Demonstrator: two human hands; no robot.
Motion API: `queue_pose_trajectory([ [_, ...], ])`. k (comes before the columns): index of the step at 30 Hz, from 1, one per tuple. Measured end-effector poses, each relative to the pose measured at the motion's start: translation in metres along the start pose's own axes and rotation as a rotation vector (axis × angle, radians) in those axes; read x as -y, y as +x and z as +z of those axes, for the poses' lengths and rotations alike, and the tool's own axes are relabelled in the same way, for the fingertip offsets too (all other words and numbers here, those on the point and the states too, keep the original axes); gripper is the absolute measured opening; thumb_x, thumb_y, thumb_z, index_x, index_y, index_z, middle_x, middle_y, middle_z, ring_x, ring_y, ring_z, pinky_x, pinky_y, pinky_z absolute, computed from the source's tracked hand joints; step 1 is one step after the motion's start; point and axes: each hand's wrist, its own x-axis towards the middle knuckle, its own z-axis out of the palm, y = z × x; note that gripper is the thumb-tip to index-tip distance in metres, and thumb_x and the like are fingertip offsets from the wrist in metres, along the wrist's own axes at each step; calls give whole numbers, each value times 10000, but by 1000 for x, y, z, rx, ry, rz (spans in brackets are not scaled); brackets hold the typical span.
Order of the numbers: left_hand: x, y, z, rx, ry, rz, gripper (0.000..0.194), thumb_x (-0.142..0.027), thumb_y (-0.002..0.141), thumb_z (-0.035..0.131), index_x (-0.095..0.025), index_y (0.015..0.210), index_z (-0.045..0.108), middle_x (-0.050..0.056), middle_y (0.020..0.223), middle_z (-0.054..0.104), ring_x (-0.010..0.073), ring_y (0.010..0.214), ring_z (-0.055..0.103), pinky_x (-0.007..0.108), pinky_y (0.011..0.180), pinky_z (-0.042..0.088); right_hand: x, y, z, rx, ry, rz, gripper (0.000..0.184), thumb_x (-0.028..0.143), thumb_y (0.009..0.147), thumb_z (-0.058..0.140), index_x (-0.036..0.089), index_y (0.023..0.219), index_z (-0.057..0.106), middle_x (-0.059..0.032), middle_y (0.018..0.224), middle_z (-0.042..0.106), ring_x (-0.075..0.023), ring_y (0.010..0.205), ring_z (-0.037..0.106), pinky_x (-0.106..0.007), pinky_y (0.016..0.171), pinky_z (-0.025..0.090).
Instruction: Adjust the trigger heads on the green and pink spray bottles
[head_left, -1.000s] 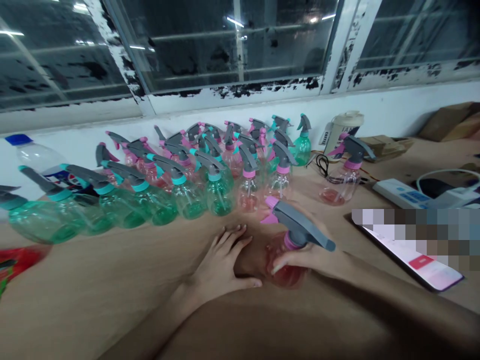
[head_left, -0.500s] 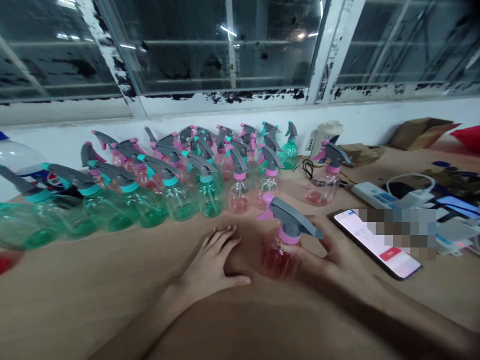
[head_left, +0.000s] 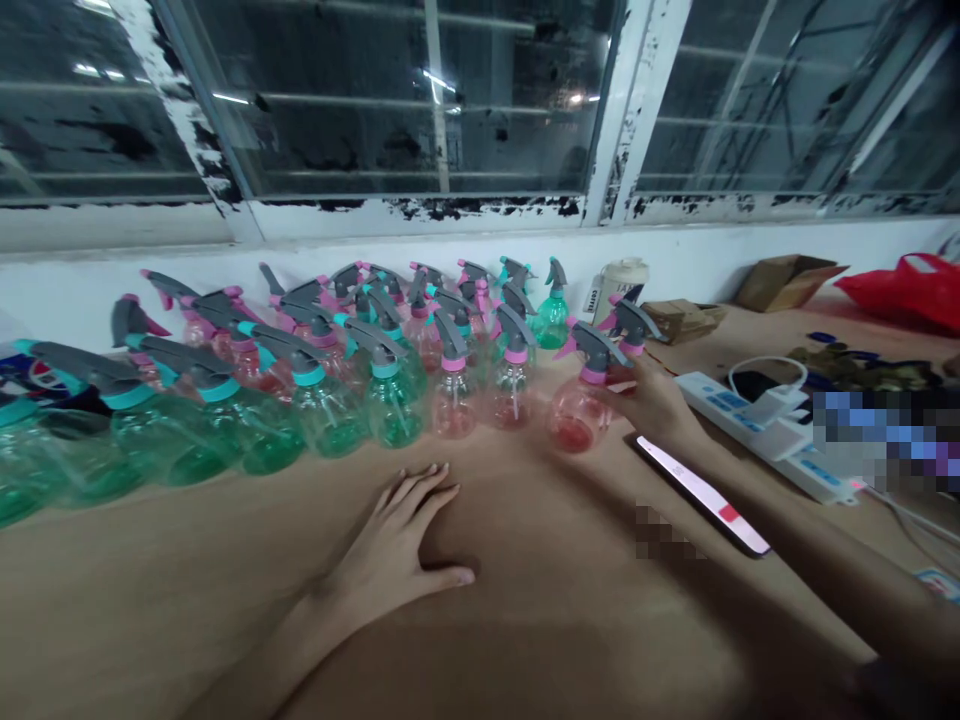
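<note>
Right-hand grip [head_left: 660,400]: fingers closed on a pink-collared spray bottle [head_left: 574,417] at its near-neck side, the far fingertips hidden behind the vessel. The bottle lies directly to the left of the grip and touches it. Its long axis runs close to vertical, from the round base, low and left of the grip, up through the collar to the grey trigger head [head_left: 598,347]; the top leans slightly toward the grip's side. The pink nozzle [head_left: 574,323] faces left, away from the grip, while the grey tail of the head slopes back toward it. Contact between base and tabletop [head_left: 517,560] cannot be told.

Left hand [head_left: 382,550]: released, palm down on the tabletop with fingers spread, left of the grip and nearer the body. The right hand is plainly the nearer of the two to the bottle.

Surroundings: farther left of the grip, two pink-collared neighbours [head_left: 512,395] [head_left: 454,402] stand upright, apart from the held bottle, at the end of a front row of turquoise-collared bottles [head_left: 396,405]. Just beyond the grip, another pink-trimmed spray head [head_left: 634,325] rises, its vessel mostly hidden. Rightward lies a white power strip [head_left: 731,410]; a phone [head_left: 701,490] lies on the near side.
</note>
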Motion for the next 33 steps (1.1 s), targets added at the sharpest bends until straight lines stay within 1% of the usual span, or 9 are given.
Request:
queue_pose_trajectory([
  [4,2,-1,1,-27,12,7,827,-768,713,507,-222,1332,455,110,1447,398,333,1321,350,538,1068,272,-5,22,14,-42,-25,-25,366,487,758,622,196,980,607,-111,895,725,-289,783,688,-415,692,522],
  [9,2,-1,1,-44,12,19,804,-752,720,520,-239,1336,449,101,1449,396,327,1316,357,531,1067,276,-8,39,27,-83,-28,-18,362,466,754,636,189,984,604,-117,921,727,-297,810,690,-421,700,524],
  [15,2,-1,1,-11,15,3,821,-762,716,511,-224,1333,450,110,1456,382,337,1323,342,556,1061,273,-9,46,31,-82,-24,0,364,465,738,653,163,941,629,-148,909,728,-330,851,682,-460,745,509],
  [18,2,-1,2,-19,18,2,826,-762,714,514,-227,1338,442,108,1462,373,333,1327,336,550,1067,268,-8,44,30,-76,-11,20,379,437,728,669,159,982,627,-154,957,722,-330,896,673,-466,778,503],
  [23,3,-2,1,-13,6,0,817,-754,718,519,-229,1338,443,106,1460,376,333,1329,331,544,1072,265,-6,22,8,-18,45,44,480,470,764,632,170,1136,585,-133,1110,682,-271,936,670,-375,734,531],
  [27,1,-1,0,-12,-4,3,827,-758,712,521,-222,1338,443,111,1458,377,338,1327,334,552,1067,267,-17,2,-29,31,4,115,337,478,796,602,194,958,680,-96,874,734,-235,745,680,-328,653,497],
  [29,0,-1,-1,-15,-3,-1,824,-759,709,522,-224,1332,449,112,1452,386,339,1319,346,548,1055,288,-28,0,-44,-9,-56,172,344,510,793,588,182,839,683,-101,737,712,-238,664,655,-327,586,458],
  [31,0,-1,-1,-16,0,-6,823,-760,707,524,-226,1329,452,110,1447,394,341,1313,355,547,1049,298,-43,4,-52,-63,-123,207,362,535,753,619,179,801,663,-123,756,696,-253,686,636,-342,595,427],
  [33,0,-1,0,-20,2,-8,823,-760,705,527,-228,1328,453,108,1446,396,342,1311,356,543,1051,298,-57,12,-49,-106,-155,215,417,546,712,652,158,864,636,-170,875,686,-275,762,627,-360,640,422],
])
